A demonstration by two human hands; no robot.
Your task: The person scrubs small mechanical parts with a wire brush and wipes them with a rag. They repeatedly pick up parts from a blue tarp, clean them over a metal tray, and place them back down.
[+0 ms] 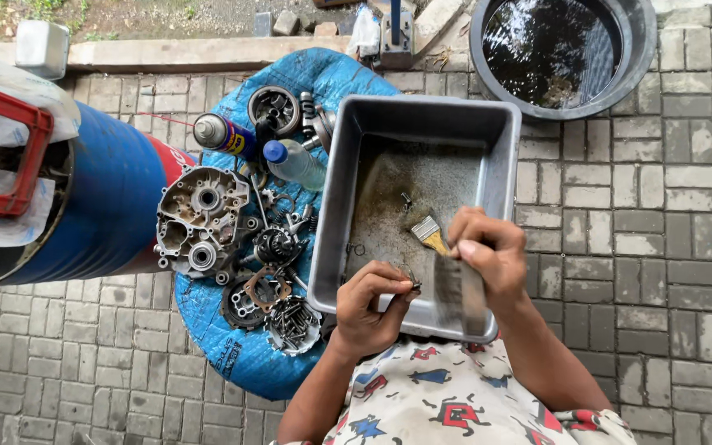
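My left hand point(372, 303) pinches a small dark metal part point(413, 284) over the near rim of a grey metal tray point(422, 115). My right hand point(488, 251) grips a paintbrush point(432, 236) whose pale bristles point up-left into the tray, close to the small part. The tray's floor is grimy and holds a few tiny bits. Both hands hover above the tray's near right corner.
A blue sack point(232, 354) on the paving carries an engine case half point(199, 218), gears, a pile of bolts point(294, 321), a spray can point(222, 133) and a plastic bottle point(294, 161). A blue drum point(109, 198) lies left. A black tub of water point(562, 49) sits upper right.
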